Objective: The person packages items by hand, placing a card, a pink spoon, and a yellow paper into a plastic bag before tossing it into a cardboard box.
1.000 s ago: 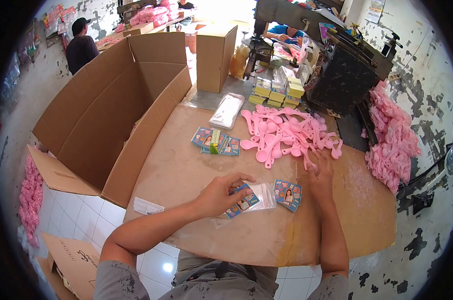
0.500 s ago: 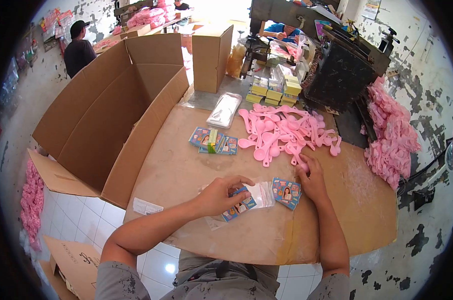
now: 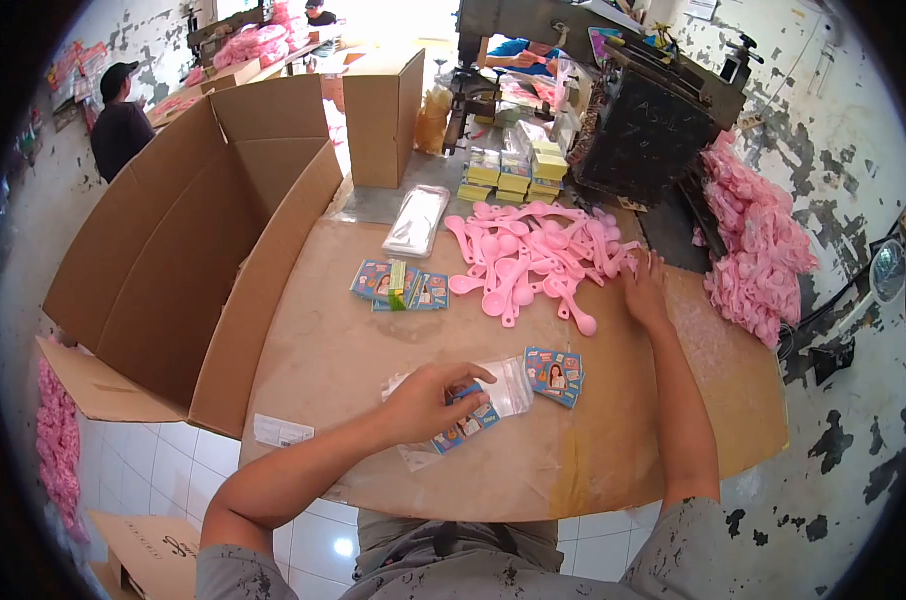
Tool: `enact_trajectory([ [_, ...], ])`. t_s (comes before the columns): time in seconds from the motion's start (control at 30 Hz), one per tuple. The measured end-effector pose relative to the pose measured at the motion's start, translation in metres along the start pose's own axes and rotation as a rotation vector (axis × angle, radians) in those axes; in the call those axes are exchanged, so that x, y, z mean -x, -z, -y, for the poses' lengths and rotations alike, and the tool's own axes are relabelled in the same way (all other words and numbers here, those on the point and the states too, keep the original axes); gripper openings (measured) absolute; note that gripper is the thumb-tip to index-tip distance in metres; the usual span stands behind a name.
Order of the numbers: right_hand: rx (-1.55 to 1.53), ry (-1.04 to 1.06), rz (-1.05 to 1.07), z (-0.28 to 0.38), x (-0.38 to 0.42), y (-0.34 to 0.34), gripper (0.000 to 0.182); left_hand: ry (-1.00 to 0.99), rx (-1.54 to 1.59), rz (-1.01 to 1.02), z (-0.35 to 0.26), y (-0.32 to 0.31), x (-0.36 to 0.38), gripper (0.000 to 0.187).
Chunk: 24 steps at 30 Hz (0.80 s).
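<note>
My left hand point(image 3: 435, 398) rests low over small clear plastic bags point(image 3: 514, 388) and a blue printed card point(image 3: 463, 430). Its fingers are curved, with the thumb apart from the forefinger. Just right of the bags lies a small stack of the same blue cards point(image 3: 555, 376). At the right edge of a pile of pink plastic spoons point(image 3: 521, 262) is my right hand point(image 3: 643, 285), fingers apart, the tips at the outermost spoons. Whether it grips one is hard to see. One spoon point(image 3: 583, 322) sticks out at the pile's front.
Banded blue cards point(image 3: 401, 286) and a stack of clear bags point(image 3: 416, 222) lie left of the spoons. A large open carton point(image 3: 263, 290) stands left. Behind are yellow-edged card stacks point(image 3: 513, 175) and a dark machine point(image 3: 643, 140). Two people work farther back, others partly visible.
My right hand has left the spoon at the pile's front and moved away from me to the pile's right edge. My left hand stays over the bags. The view has shifted slightly.
</note>
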State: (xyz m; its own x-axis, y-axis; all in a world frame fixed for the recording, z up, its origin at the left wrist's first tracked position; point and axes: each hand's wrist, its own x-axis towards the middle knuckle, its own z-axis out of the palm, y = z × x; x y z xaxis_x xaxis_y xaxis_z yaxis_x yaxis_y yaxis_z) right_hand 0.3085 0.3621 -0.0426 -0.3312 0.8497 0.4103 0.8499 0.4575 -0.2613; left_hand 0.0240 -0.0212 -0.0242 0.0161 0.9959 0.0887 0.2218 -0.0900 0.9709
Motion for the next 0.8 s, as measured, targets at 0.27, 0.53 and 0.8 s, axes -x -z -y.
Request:
enact_trajectory([
  [0.27,-0.117,0.090,0.098,0.059,0.014,-0.023,0.065,0.024,-0.126,0.030,-0.003,0.007,-0.001,0.026],
  [0.53,-0.516,-0.074,0.097,0.043,-0.001,0.016,0.055,0.071,-0.119,0.026,-0.010,0.006,-0.002,0.026],
  [0.8,-0.134,0.075,0.069,0.013,-0.003,0.000,0.043,0.038,-0.148,0.022,-0.002,0.006,-0.004,0.027],
])
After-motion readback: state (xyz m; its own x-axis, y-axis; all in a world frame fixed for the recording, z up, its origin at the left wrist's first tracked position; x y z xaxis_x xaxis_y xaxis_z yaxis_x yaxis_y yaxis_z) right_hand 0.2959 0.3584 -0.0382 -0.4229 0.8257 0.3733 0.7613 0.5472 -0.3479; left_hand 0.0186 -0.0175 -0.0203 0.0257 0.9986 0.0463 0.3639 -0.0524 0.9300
